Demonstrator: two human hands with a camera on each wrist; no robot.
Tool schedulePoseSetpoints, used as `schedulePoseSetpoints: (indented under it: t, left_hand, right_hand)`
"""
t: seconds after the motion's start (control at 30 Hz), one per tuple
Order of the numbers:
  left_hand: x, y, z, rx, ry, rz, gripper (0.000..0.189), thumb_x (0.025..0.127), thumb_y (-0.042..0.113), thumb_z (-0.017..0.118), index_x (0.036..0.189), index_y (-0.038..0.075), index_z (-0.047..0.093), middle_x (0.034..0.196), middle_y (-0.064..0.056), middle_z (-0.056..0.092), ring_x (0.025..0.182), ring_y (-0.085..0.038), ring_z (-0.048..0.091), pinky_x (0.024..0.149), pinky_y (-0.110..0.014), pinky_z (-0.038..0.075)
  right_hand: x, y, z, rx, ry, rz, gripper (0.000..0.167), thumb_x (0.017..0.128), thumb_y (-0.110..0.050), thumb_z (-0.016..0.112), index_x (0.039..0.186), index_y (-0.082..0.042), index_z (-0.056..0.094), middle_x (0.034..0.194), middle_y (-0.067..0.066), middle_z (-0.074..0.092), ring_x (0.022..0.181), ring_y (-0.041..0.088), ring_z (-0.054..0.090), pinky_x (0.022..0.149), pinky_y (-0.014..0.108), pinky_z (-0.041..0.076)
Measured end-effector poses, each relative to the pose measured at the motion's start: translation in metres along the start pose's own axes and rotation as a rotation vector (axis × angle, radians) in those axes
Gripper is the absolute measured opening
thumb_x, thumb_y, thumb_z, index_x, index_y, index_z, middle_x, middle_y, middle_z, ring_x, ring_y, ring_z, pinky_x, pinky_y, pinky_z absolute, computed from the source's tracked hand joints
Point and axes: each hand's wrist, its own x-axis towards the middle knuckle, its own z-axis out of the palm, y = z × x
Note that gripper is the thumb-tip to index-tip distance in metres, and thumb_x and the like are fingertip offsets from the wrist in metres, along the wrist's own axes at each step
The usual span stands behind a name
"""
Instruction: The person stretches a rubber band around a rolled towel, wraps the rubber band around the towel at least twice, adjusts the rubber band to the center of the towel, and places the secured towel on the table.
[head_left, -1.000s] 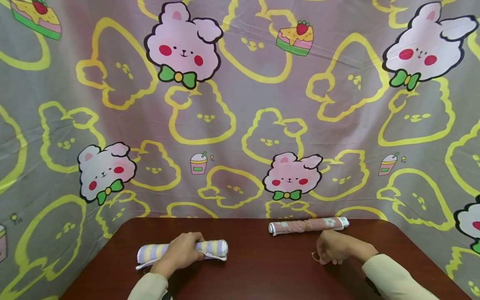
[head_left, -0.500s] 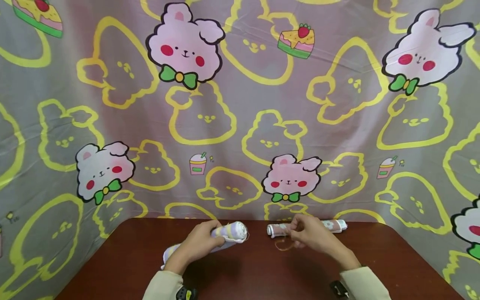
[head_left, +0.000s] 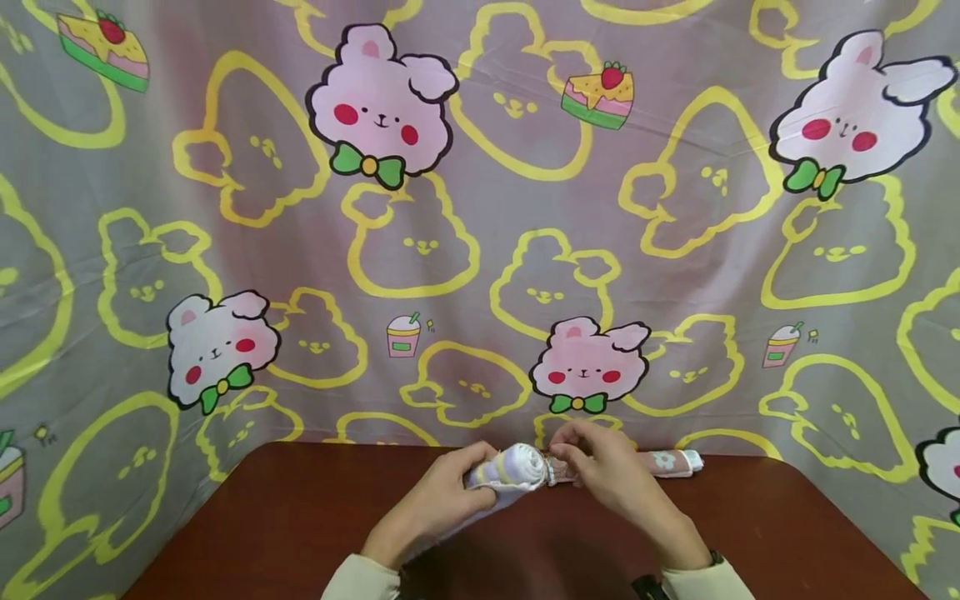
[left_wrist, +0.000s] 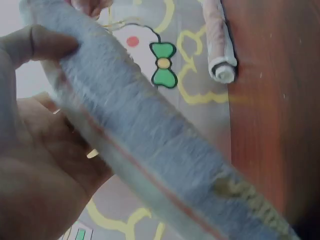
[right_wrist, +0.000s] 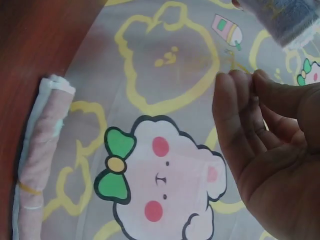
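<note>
A rolled towel of lavender-and-yellow striped terry cloth (head_left: 510, 468) is held by the left hand (head_left: 438, 496), its fingers and thumb wrapped round the roll. The roll is kept above the dark red-brown wooden table (head_left: 300, 517), its coiled white end turned toward the right hand (head_left: 603, 462). By the right hand, fingertips drawn together against the thumb, what appears to be a thin yellowish band (right_wrist: 241, 65) is pinched just beside that end; whether the roll is touched by the band cannot be told, as the strand is faint and blurred.

Behind the right hand, a rolled pink towel with pale flowers and white edging (head_left: 671, 463) is laid on the table near its far edge and partly hidden. Its middle is circled by a narrow yellow-brown tie (right_wrist: 30, 189). The background is filled by a grey cloth printed with cartoon rabbits and yellow outlines (head_left: 420, 267). Both forearms are covered by cream sleeves (head_left: 363, 579).
</note>
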Motion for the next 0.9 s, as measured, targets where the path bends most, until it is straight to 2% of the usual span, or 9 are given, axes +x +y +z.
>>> schedulePoseSetpoints:
  t: [0.1, 0.23, 0.3, 0.37, 0.47, 0.63, 0.8, 0.9]
  left_hand:
    - [-0.001, -0.001, 0.010, -0.079, -0.065, 0.005, 0.036, 0.080, 0.003, 0.074, 0.114, 0.014, 0.068, 0.101, 0.007, 0.071, 0.089, -0.012, 0.063, 0.078, -0.028, 0.050]
    - [0.001, -0.005, 0.018, -0.161, -0.141, -0.009, 0.063, 0.080, 0.001, 0.078, 0.139, 0.011, 0.059, 0.101, 0.005, 0.073, 0.089, -0.010, 0.065, 0.082, -0.026, 0.050]
    - [0.002, -0.005, 0.019, -0.161, -0.167, -0.002, 0.075, 0.078, 0.000, 0.079, 0.149, 0.013, 0.055, 0.096, 0.005, 0.072, 0.086, -0.009, 0.065, 0.080, -0.025, 0.050]
    - [0.003, -0.005, 0.018, -0.139, -0.188, 0.009, 0.079, 0.078, 0.002, 0.080, 0.152, 0.018, 0.055, 0.093, 0.006, 0.072, 0.083, -0.008, 0.064, 0.077, -0.024, 0.050]
    - [0.004, -0.005, 0.017, -0.151, -0.220, 0.019, 0.068, 0.080, 0.007, 0.080, 0.145, 0.021, 0.064, 0.099, 0.007, 0.072, 0.086, -0.008, 0.064, 0.078, -0.025, 0.052]
    - [0.004, -0.006, 0.015, -0.227, -0.261, 0.030, 0.043, 0.082, 0.010, 0.079, 0.124, 0.015, 0.074, 0.102, 0.006, 0.073, 0.087, -0.008, 0.066, 0.079, -0.025, 0.054]
    - [0.005, -0.004, 0.010, -0.186, -0.246, 0.044, 0.032, 0.081, 0.013, 0.081, 0.112, 0.013, 0.073, 0.096, 0.008, 0.074, 0.081, -0.005, 0.065, 0.075, -0.023, 0.054]
    - [0.005, 0.000, 0.002, -0.146, -0.209, 0.045, 0.029, 0.081, 0.011, 0.081, 0.107, 0.014, 0.070, 0.093, 0.006, 0.073, 0.080, -0.007, 0.065, 0.074, -0.024, 0.052]
  right_hand:
    - [-0.003, -0.001, -0.001, 0.015, -0.006, 0.016, 0.005, 0.100, -0.009, 0.073, 0.097, -0.008, 0.070, 0.081, -0.002, 0.064, 0.068, 0.011, 0.060, 0.060, 0.028, 0.054]
    - [-0.004, -0.001, -0.004, -0.001, -0.027, 0.000, 0.005, 0.100, -0.016, 0.075, 0.099, -0.011, 0.073, 0.086, -0.006, 0.066, 0.076, 0.010, 0.060, 0.067, 0.028, 0.052]
    - [-0.003, -0.001, -0.006, 0.011, -0.043, -0.019, 0.005, 0.100, -0.017, 0.075, 0.099, -0.012, 0.074, 0.086, -0.006, 0.066, 0.078, 0.011, 0.060, 0.069, 0.028, 0.052]
    - [-0.002, -0.002, -0.007, 0.029, -0.063, -0.043, 0.006, 0.100, -0.018, 0.075, 0.100, -0.012, 0.075, 0.087, -0.006, 0.067, 0.078, 0.011, 0.061, 0.069, 0.028, 0.053]
    - [-0.002, -0.004, -0.007, 0.048, -0.084, -0.066, 0.005, 0.100, -0.019, 0.076, 0.098, -0.015, 0.076, 0.089, -0.005, 0.069, 0.079, 0.011, 0.062, 0.068, 0.029, 0.054]
    - [-0.003, -0.006, -0.006, 0.089, -0.108, -0.078, 0.004, 0.099, -0.016, 0.077, 0.097, -0.020, 0.077, 0.094, -0.003, 0.071, 0.080, 0.013, 0.066, 0.064, 0.031, 0.056]
    - [-0.003, -0.011, -0.007, 0.075, -0.080, -0.090, 0.005, 0.098, -0.015, 0.078, 0.099, -0.020, 0.078, 0.089, -0.005, 0.070, 0.073, 0.012, 0.064, 0.060, 0.031, 0.056]
    - [-0.004, -0.015, -0.008, 0.079, -0.060, -0.079, 0.002, 0.099, -0.018, 0.078, 0.100, -0.018, 0.078, 0.078, -0.002, 0.065, 0.058, 0.010, 0.057, 0.051, 0.031, 0.052]
